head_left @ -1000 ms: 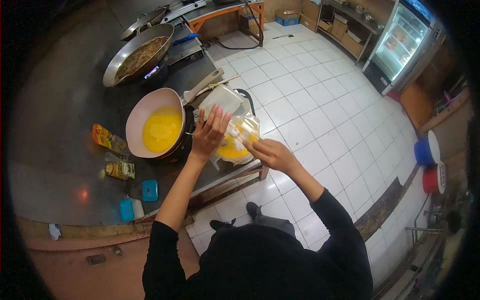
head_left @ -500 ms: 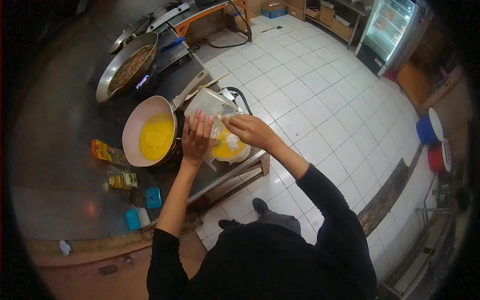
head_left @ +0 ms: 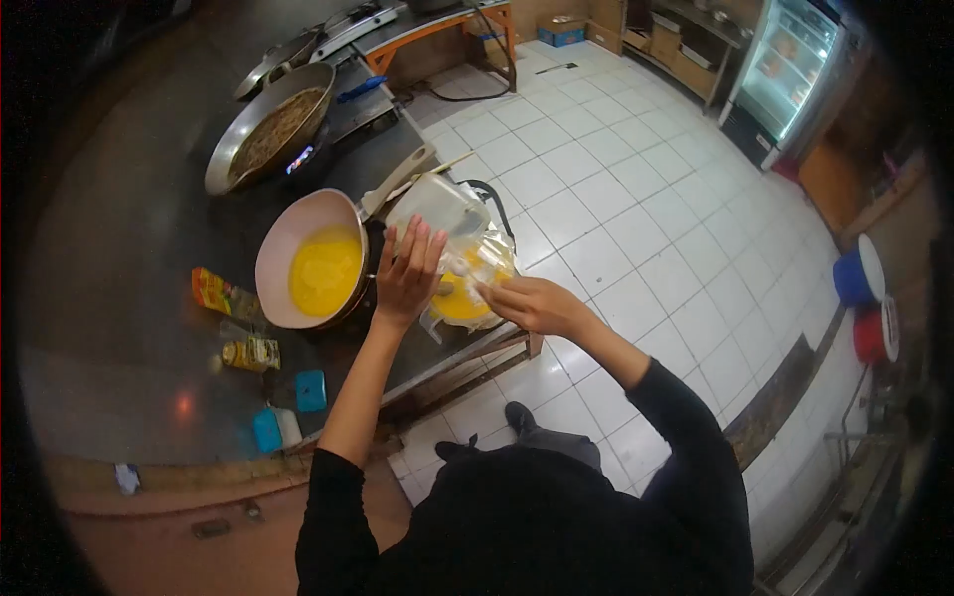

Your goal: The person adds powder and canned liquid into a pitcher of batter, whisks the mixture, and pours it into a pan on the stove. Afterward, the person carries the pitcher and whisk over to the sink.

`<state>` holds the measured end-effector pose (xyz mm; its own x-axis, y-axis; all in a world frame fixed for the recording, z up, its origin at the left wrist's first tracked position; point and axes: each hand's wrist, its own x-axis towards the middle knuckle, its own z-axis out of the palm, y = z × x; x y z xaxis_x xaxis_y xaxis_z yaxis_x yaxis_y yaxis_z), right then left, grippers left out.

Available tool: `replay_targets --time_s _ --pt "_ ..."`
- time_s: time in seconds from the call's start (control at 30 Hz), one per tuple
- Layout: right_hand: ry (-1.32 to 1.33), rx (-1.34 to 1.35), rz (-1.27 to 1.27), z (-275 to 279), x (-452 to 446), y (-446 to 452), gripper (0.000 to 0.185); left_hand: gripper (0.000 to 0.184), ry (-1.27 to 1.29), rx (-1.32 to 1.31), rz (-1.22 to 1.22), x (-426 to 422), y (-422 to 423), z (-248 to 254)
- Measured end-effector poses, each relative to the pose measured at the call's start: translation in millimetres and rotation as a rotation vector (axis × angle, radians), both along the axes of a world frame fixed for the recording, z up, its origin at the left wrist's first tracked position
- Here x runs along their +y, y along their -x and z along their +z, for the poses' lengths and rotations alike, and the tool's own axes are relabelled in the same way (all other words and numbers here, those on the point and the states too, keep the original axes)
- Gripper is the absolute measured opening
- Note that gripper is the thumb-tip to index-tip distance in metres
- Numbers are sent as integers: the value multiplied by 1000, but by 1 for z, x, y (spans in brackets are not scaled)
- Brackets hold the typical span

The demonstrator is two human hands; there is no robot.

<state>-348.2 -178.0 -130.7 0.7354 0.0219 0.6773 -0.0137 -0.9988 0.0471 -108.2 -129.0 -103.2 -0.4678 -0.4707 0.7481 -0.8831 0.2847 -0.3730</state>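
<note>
My left hand (head_left: 405, 280) is stretched out with fingers extended, against a translucent plastic tub (head_left: 437, 211) and the side of a clear plastic bag (head_left: 489, 256). Its thumb is hard to make out. My right hand (head_left: 537, 304) has its fingers pinched together at the lower edge of the bag. Below both hands sits a bowl of yellow liquid (head_left: 465, 304) with white powder on it, partly covered by the bag. To the left, a pan (head_left: 273, 243) with a pinkish inside holds more yellow liquid; its pale handle (head_left: 402, 179) points away from me.
A wok (head_left: 224, 164) of brown food stands at the back left. Nearer on the dark counter (head_left: 129, 368) are a yellow-orange packet (head_left: 211, 288), a yellow-labelled packet (head_left: 250, 354) and a blue lid (head_left: 311, 390). The counter edge is close to the bowl; tiled floor (head_left: 636, 268) lies beyond.
My right hand has moved down and to the right, away from my left hand. More of the clear bag now shows between them. The whole view has shifted slightly to the left.
</note>
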Motion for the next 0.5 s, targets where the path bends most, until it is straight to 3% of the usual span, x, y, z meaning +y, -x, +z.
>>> replay_targets --time_s 0.03,0.1,0.2,0.23,0.3,0.37,0.4,0.5 --pt "-108 27 25 -5 5 11 39 57 3 -16 28 -1 0 1" --pt "-72 80 1 3 6 21 42 62 -77 56 70 1 6 7" --pt "-285 -15 -80 16 13 14 45 67 -113 154 121 2 5 13" --pt "-340 -123 -99 32 20 11 43 79 -84 216 176 6 7 22" --pt "-352 -413 -133 60 29 -1 18 108 -44 599 114 20 15 53" --pt "-544 -630 -189 82 36 -11 6 109 16 1014 111 43 17 89" --pt "-777 -771 -26 131 59 -41 8 109 62 1015 172 67 -2 100" --pt "-647 -644 121 162 84 -94 8 103 256 1216 200 131 -23 100"
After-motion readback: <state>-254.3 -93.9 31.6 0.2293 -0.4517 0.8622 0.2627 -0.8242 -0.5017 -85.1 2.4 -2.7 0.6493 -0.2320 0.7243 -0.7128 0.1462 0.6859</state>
